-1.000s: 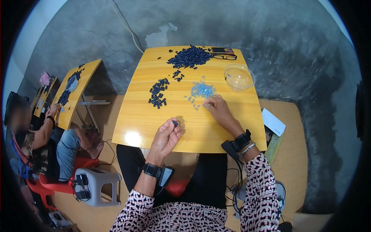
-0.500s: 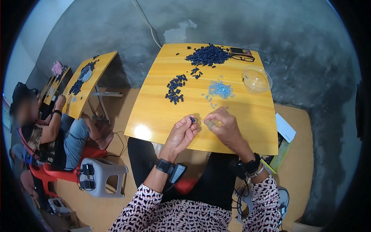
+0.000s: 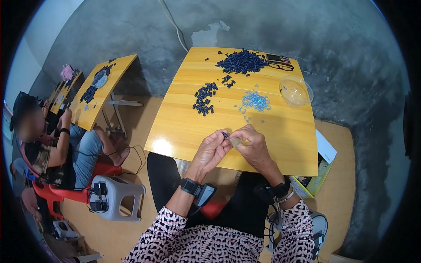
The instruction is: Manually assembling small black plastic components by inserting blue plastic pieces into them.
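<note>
A small dark blue, tube-like plastic piece (image 3: pixel 226 136) is pinched between the thumb and fingers of my left hand (image 3: pixel 208 152), over the table's near edge. My right hand (image 3: pixel 253 148) is closed in a pinch right against that piece. Something pale and yellowish shows at its fingertips; whether it is held or worn on a finger I cannot tell. Beyond the hands lies a scatter of tiny light blue, clear-looking parts (image 3: pixel 256 101). To its left is a loose group of dark plastic pieces (image 3: pixel 203 100), and a larger heap of the same pieces (image 3: pixel 242 62) sits at the far side.
A clear round bowl (image 3: pixel 287 99) stands at the table's right edge. Glasses (image 3: pixel 280 67) and a keypad device (image 3: pixel 277 58) lie at the far right. An open box (image 3: pixel 322 173) is on the floor at right. A person (image 3: pixel 52 144) works at another table on the left.
My right hand has come left, and its fingertips now meet the dark piece in my left hand. The whole view has shifted slightly.
</note>
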Available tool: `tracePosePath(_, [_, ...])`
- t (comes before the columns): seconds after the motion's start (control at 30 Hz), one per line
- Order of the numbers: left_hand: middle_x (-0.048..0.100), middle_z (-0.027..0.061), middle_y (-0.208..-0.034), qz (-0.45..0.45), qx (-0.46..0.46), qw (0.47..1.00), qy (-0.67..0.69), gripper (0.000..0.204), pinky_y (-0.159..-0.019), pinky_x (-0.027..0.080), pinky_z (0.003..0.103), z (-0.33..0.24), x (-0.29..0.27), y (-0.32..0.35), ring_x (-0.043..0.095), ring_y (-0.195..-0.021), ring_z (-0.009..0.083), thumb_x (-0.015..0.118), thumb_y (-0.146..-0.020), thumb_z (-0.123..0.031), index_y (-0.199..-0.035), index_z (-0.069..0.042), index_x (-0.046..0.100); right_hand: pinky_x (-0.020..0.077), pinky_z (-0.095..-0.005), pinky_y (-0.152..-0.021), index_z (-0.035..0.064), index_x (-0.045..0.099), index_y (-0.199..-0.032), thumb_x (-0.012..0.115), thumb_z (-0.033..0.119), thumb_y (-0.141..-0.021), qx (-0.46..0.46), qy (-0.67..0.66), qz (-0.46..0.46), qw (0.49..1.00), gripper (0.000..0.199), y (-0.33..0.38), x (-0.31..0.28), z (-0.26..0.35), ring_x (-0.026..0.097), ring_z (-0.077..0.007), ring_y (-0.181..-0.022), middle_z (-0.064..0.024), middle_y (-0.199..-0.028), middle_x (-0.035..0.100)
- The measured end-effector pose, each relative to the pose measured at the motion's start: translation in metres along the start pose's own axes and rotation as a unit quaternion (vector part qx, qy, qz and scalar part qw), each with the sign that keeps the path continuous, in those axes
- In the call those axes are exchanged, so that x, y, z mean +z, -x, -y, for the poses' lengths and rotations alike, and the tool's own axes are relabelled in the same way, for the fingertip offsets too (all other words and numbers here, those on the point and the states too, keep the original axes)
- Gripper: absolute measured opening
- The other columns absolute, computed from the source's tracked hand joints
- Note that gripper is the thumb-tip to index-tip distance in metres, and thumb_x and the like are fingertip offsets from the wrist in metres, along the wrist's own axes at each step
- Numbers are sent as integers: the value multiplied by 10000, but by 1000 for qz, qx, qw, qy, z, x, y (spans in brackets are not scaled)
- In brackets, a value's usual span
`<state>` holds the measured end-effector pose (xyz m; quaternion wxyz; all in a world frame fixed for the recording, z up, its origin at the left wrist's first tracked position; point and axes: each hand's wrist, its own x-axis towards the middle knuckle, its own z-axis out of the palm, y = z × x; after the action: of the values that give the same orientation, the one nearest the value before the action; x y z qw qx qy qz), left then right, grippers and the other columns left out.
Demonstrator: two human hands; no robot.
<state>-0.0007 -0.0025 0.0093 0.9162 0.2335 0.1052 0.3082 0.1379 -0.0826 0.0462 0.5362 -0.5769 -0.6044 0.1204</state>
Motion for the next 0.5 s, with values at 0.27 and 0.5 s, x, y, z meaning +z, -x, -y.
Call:
tracePosePath(0.27, [563, 24, -843, 32, -1, 999, -8, 141, -728, 450, 235, 2, -6, -2, 478, -729, 110, 568, -923, -115, -1008, -8, 604, 481, -335, -674, -1, 647, -813, 640, 43, -758, 44, -6, 8, 999, 71, 2, -1, 1, 602, -261, -755, -129, -761, 641])
tracePosePath(0.5, [572, 31, -827, 37, 0, 999, -18, 143, -728, 460, 234, 2, -5, -2, 495, -719, 108, 575, -918, -104, -1019, -9, 610, 462, -228, -620, -46, 667, -868, 636, 78, -822, 217, -202, -20, 955, 136, 10, 12, -5, 580, -77, -671, -55, -749, 661])
